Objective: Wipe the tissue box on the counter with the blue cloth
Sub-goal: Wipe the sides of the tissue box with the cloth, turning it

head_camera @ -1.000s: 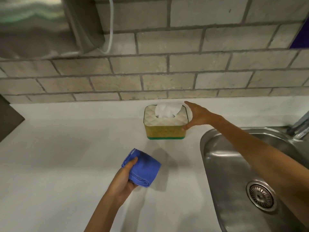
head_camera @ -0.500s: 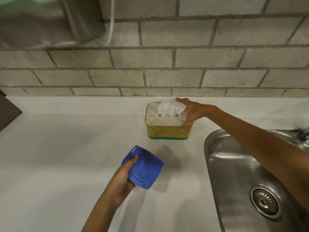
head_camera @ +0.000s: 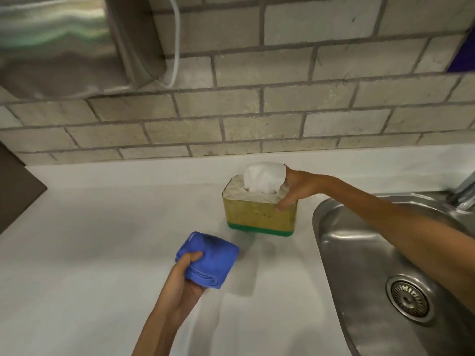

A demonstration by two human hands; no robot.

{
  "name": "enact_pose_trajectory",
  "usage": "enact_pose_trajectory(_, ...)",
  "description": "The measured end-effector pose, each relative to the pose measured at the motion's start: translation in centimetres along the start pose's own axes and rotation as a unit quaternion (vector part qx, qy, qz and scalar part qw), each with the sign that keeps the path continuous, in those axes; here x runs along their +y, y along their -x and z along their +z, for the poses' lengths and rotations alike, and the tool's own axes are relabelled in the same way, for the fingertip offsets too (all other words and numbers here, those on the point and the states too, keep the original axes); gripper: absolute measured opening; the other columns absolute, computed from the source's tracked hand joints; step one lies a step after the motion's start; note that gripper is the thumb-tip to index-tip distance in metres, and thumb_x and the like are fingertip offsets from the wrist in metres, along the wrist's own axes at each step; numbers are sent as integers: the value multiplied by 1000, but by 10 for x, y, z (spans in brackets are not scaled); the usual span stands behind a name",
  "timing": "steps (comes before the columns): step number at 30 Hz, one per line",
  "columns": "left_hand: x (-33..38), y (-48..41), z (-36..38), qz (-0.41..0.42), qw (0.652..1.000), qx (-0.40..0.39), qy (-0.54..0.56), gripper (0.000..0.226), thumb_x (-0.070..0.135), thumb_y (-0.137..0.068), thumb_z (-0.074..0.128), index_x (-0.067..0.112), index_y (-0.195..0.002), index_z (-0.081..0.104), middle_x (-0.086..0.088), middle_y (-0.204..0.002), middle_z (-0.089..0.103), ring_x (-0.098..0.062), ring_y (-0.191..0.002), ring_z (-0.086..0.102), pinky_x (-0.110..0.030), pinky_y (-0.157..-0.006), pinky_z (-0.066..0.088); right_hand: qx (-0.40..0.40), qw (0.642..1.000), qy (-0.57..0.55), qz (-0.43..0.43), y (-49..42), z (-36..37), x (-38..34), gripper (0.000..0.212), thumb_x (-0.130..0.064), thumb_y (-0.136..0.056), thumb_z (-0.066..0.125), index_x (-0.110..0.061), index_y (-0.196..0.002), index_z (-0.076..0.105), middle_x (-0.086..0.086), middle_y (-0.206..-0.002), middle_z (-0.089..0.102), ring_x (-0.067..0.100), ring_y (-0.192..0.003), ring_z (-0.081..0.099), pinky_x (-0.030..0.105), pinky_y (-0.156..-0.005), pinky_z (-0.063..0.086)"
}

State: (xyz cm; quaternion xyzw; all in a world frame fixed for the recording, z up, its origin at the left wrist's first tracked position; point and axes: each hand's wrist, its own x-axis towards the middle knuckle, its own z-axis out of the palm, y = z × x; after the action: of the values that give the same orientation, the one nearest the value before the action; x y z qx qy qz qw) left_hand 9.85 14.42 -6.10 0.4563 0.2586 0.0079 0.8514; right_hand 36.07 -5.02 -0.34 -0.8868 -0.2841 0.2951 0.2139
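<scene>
The tissue box (head_camera: 257, 217) has yellow sides, a green base and a white patterned lid with a white tissue (head_camera: 263, 179) sticking up. It stands on the white counter (head_camera: 102, 247) near the back wall. My right hand (head_camera: 295, 187) grips its right end, thumb on the front face and fingers over the lid. The box looks slightly tilted and drawn toward me. My left hand (head_camera: 183, 273) holds the folded blue cloth (head_camera: 209, 255) just above the counter, in front of and left of the box, not touching it.
A steel sink (head_camera: 385, 253) with a round drain (head_camera: 408, 299) fills the right side, its tap (head_camera: 465, 188) at the far right edge. A brick wall (head_camera: 257, 119) runs behind the counter. A metal dispenser (head_camera: 64, 44) with a white cable hangs at upper left.
My right hand went from touching the box's right side to gripping it over the lid, and the box has shifted a little forward. The left hand with the cloth stayed roughly in place.
</scene>
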Motion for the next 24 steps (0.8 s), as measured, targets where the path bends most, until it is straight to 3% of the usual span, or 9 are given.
enact_pose_trajectory(3, -1, 20, -3, 16, 1000, -7, 22, 36, 15, -67, 56, 3, -100, 64, -13, -88, 76, -17, -79, 73, -25, -60, 59, -33, 996, -78, -7, 34, 17, 0, 121, -44, -54, 84, -28, -143, 4, -11, -141, 31, 11, -129, 34, 27, -110, 33)
enact_pose_trajectory(5, -2, 34, -7, 32, 999, 1, 37, 31, 12, -69, 56, 5, -98, 65, -11, -88, 76, -16, -79, 73, -25, -59, 59, -54, 993, -100, -15, 58, 30, -1, 101, -41, -61, 80, -33, -137, 13, -18, -125, 40, -3, -109, 44, 10, -87, 42)
enact_pose_trajectory(6, -1, 41, -10, 43, 998, 10, 42, 26, 10, -73, 54, 6, -97, 65, -9, -86, 77, -15, -78, 73, -25, -58, 59, -65, 992, -108, -11, 68, 37, -1, 97, -42, -63, 77, -34, -136, 14, -20, -118, 43, -5, -102, 45, 9, -78, 42)
enact_pose_trajectory(9, 3, 62, -19, 76, 995, 34, 62, 22, 7, -83, 48, 9, -95, 65, -5, -82, 77, -13, -73, 73, -24, -56, 58, -83, 989, -120, 13, 91, 57, 2, 100, -42, -67, 75, -23, -142, 12, -10, -129, 46, 6, -112, 47, 16, -91, 41)
enact_pose_trajectory(12, 9, 82, -23, 101, 991, 44, 75, 28, 6, -84, 47, 16, -85, 73, -2, -82, 77, -13, -72, 73, -24, -56, 57, -87, 987, -132, 19, 105, 70, 0, 105, -43, -68, 71, -17, -145, 5, -23, -125, 41, 10, -120, 40, 4, -90, 32)
enact_pose_trajectory(15, 12, 99, -22, 114, 990, 42, 67, 34, 8, -85, 48, 21, -75, 78, 1, -82, 77, -12, -73, 73, -23, -56, 57, -88, 983, -159, 24, 113, 80, -1, 101, -53, -56, 71, -29, -138, 17, -32, -104, 42, 5, -111, 40, 12, -85, 36)
enact_pose_trajectory(17, 13, 106, -21, 119, 990, 40, 65, 32, 9, -85, 49, 22, -79, 78, 2, -85, 77, -11, -75, 73, -22, -56, 57, -94, 980, -177, 22, 113, 85, 3, 95, -58, -47, 73, -37, -127, 26, -26, -114, 48, 11, -120, 44, 28, -102, 36)
enact_pose_trajectory(21, 13, 115, -14, 130, 990, 26, 40, 23, 12, -87, 51, 20, -100, 67, 3, -91, 77, -10, -82, 72, -21, -60, 57, -99, 968, -226, 34, 111, 88, 7, 119, -66, -34, 78, -30, -136, 27, -7, -140, 42, 17, -126, 41, 46, -114, 27)
enact_pose_trajectory(24, 11, 118, -4, 165, 984, 50, -40, 25, 6, -86, 53, 19, -105, 63, 3, -91, 76, -13, -83, 71, -23, -61, 58, -106, 965, -239, 34, 109, 87, 12, 96, -72, -28, 77, -35, -109, 42, -12, -121, 50, 18, -122, 43, 46, -114, 27)
